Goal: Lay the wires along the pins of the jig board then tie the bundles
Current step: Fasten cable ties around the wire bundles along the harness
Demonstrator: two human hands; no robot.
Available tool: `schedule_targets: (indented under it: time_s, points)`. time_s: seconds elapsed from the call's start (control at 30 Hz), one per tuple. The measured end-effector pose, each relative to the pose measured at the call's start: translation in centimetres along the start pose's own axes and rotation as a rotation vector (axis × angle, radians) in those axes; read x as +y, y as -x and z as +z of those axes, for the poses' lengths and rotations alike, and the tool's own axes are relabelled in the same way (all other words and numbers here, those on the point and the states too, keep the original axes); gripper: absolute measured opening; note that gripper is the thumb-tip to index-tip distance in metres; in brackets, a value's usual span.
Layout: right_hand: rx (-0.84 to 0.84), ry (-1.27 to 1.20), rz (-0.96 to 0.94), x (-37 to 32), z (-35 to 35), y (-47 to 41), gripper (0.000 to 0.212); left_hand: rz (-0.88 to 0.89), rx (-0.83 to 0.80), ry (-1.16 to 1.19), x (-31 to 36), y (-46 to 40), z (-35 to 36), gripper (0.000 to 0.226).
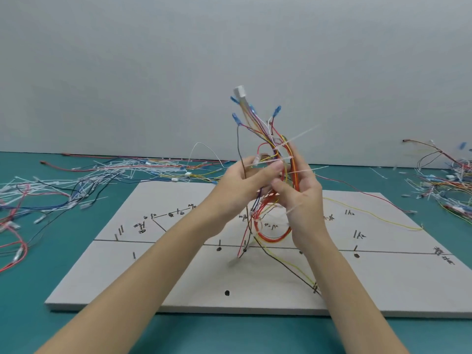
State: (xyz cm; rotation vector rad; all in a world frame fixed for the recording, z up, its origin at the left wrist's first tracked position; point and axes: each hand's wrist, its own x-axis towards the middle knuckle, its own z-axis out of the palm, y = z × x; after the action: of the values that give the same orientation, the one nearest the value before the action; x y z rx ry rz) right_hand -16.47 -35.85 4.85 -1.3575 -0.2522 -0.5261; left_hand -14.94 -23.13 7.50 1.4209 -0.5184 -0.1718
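- teal table (30, 290) under a plain grey wall fills the frame; the pale jig board (178, 282) lies flat at the centre, close to the person, so its marked lines and pins (119, 230) are within easy reach.
- the wire bundle (274, 154) is lifted off the board and held upright at frame centre, probably so that its ties can be worked from all sides; its lower loops and a few strands trail down to the board.
- the left hand (249, 183) pinches a white cable tie (270, 162) against the bundle, fingers curled round it.
- the right hand (302, 190) clasps the orange and red wires from the right side, fingers wrapped about them, steadying the bundle against the pull.
- a white connector (239, 92) and blue terminals (277, 109) stand free at the top, kept clear of the grip.
- several tie tails stick out sideways, so tying appears well along, though trimming looks undone.
- loose wires and ties (109, 172) lie heaped at the left, and another pile (449, 180) at the right edge, likely stock and finished work; which is which cannot be told.
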Motion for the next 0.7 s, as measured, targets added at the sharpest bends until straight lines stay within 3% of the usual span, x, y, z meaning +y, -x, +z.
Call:
schedule_targets:
  time_s: [0.1, 0.27, 0.4, 0.5, 0.6, 0.7]
  points:
    - [-0.084, -0.002, -0.02, -0.3, 0.5, 0.3, 0.056, 0.015, 0.066, 0.078, -0.6, -0.5, 0.5, 0.044]
    - [-0.137, 0.171, -0.128, -0.2, 1.1, 0.8, 0.047, -0.006, 0.076, 0.293, -0.4, -1.2, -0.3, 0.014]
    - [-0.142, 0.181, -0.162, -0.6, 0.9, 0.8, 0.06, -0.023, 0.004, 0.298, -0.5, -1.4, -1.7, 0.027]
    - [-0.185, 0.147, -0.043, -1.1, 0.5, 1.0, 0.064, -0.03, -0.025, 0.253, -0.7, -1.3, -2.8, 0.033]
    - [-0.271, -0.028, 0.126, -1.8, 0.2, 0.7, 0.055, -0.055, -0.035, 0.219, -0.8, -1.0, -4.2, 0.039]
    - [-0.202, 0.087, 0.103, -1.8, 0.7, 1.0, 0.045, -0.071, -0.087, 0.196, -0.8, -0.7, -5.1, 0.034]
